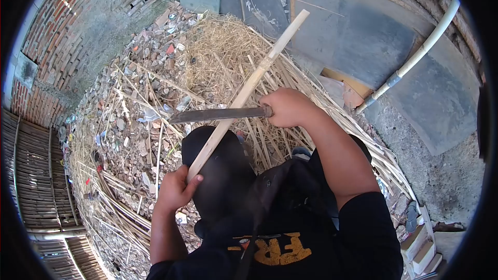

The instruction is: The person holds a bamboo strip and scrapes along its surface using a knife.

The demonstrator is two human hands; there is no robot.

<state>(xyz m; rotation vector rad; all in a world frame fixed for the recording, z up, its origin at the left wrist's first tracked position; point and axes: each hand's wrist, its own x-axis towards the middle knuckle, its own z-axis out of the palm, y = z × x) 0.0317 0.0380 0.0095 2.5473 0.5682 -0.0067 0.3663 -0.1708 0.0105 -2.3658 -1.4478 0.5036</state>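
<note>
My left hand (176, 189) is closed around the lower end of a long, flat bamboo strip (252, 79), which slants up and away to the right. My right hand (287, 108) grips the handle of a machete (220, 114). The dark blade points left and lies across the strip around its middle, apparently touching it. Below the left part of the strip is my dark-clothed knee (215, 155).
Rubble (140, 109) covers the ground, with straw-like shavings (218, 46) ahead. Split bamboo strips (122, 212) lie at left and more at right. A pale pole (420, 54) leans by grey panels (353, 36). A brick wall (62, 36) stands at left, beside a bamboo-slat screen (33, 171).
</note>
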